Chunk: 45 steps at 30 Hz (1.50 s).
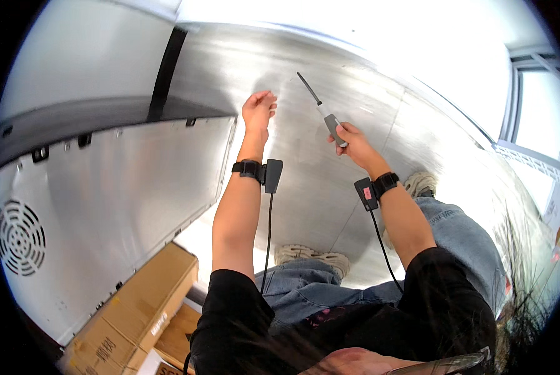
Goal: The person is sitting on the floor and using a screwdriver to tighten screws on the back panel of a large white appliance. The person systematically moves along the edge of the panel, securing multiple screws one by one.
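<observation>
My right hand (350, 142) is wrapped around the grey and white handle of a screwdriver (334, 127). Its long dark shaft points up and to the left, away from me, above the floor. To the left, my left hand (259, 111) is raised with its fingers curled in; whether something small sits between them I cannot make out. That hand is just beyond the corner of a large metal panel (123, 181), which has a round vent grille (20, 237) and small dark clips along its edges. The screwdriver touches nothing that I can see.
Cardboard boxes (130, 306) stand at the lower left beside the panel. The grey floor (317, 206) lies under my hands, with my shoes on it. Black devices (273, 176) on both wrists trail cables toward me. A white wall and a framed window (542, 100) are at the right.
</observation>
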Motion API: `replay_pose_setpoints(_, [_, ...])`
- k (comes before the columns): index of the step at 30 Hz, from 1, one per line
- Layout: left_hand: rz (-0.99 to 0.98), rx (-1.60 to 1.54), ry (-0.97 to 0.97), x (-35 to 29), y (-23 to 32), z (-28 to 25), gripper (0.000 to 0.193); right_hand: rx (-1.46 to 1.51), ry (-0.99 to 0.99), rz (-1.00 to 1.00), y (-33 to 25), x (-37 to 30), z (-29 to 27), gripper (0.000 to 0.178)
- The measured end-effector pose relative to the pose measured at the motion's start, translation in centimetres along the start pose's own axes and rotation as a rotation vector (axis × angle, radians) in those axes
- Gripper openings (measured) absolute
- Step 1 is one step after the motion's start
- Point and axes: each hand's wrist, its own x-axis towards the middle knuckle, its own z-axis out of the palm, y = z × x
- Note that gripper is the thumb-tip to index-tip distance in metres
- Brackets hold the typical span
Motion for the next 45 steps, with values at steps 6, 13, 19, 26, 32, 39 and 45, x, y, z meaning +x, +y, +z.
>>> replay_pose_setpoints(6, [0.63, 0.457, -0.099, 3.3, 6.1, 13.1, 0.022, 0.108, 0.127, -0.246, -3.9, -3.9, -4.3, 0.025])
replay_pose_setpoints(13, [0.752, 0.837, -0.023, 4.8, 6.3, 21.0, 0.026, 0.213, 0.249, -0.337, -4.8, -7.2, -7.5, 0.023])
replay_pose_setpoints(19, [0.685, 0.927, 0.044, 4.8, 6.6, 23.0, 0.016, 0.232, 0.291, -0.377, -3.6, -8.4, -9.2, 0.024])
replay_pose_setpoints(26, [0.486, 0.38, 0.005, 3.8, 4.5, 19.2, 0.014, 0.088, 0.25, -0.36, -3.3, -6.6, -6.9, 0.023])
replay_pose_setpoints(32, [-0.068, -0.462, -0.047, 1.3, -0.9, 7.3, 0.017, -0.152, 0.118, -0.275, -1.2, -3.7, -0.8, 0.022])
replay_pose_setpoints(39, [-0.237, -1.085, 0.034, -3.4, -6.5, -6.0, 0.017, -0.471, 0.021, -0.119, 3.5, -2.4, 6.5, 0.022])
replay_pose_setpoints(45, [-0.249, -1.104, 0.141, -5.8, -10.4, -12.0, 0.018, -0.71, -0.012, -0.183, 7.5, -1.7, 9.3, 0.024])
